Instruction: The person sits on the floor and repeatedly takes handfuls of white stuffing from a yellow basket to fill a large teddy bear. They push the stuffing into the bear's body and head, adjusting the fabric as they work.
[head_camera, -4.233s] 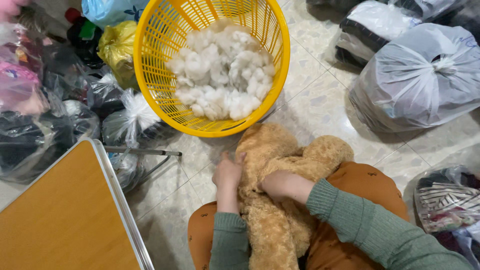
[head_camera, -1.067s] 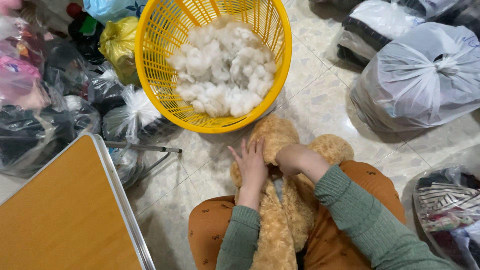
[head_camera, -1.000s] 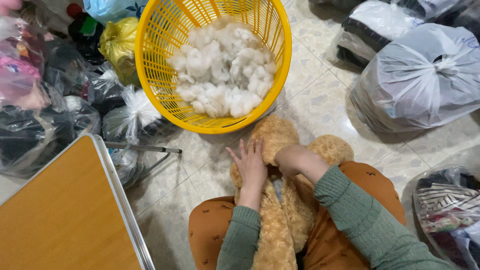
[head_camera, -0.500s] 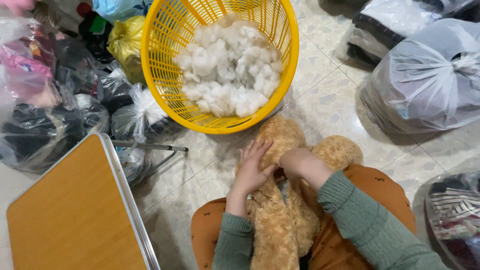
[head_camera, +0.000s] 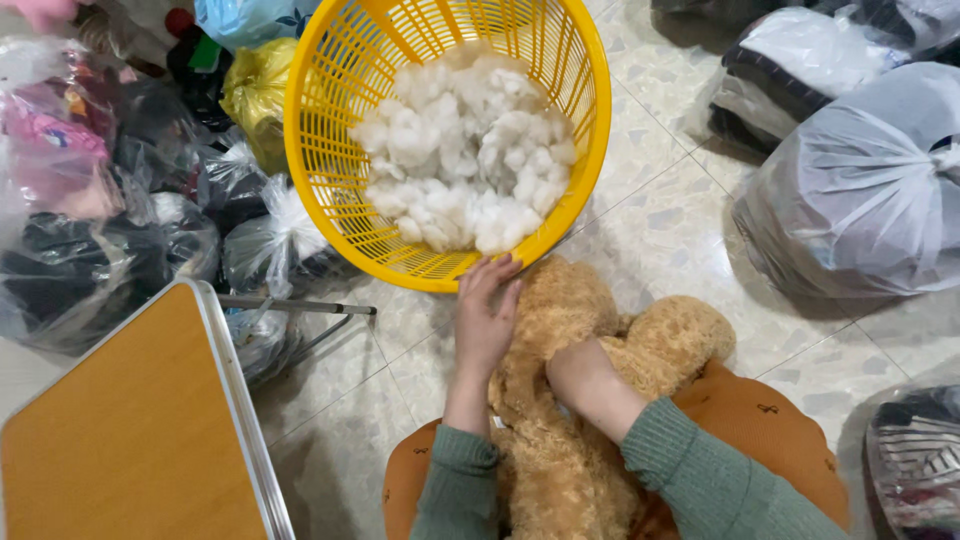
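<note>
Curly tan plush toy (head_camera: 590, 400), one, under two hands: left (head_camera: 486, 318) spread flat, right (head_camera: 580, 375) buried inside it.

Tan curly-pile plush toy (head_camera: 590, 400), lower centre of frame, lying lengthwise across the person's lap, limp and only partly filled. Rounded lobes point toward upper frame, one at centre (head_camera: 565, 300), one to the right (head_camera: 680, 335). Body runs down to the bottom edge. Fur is matted, looped, uniformly golden-brown, no face visible.
</note>
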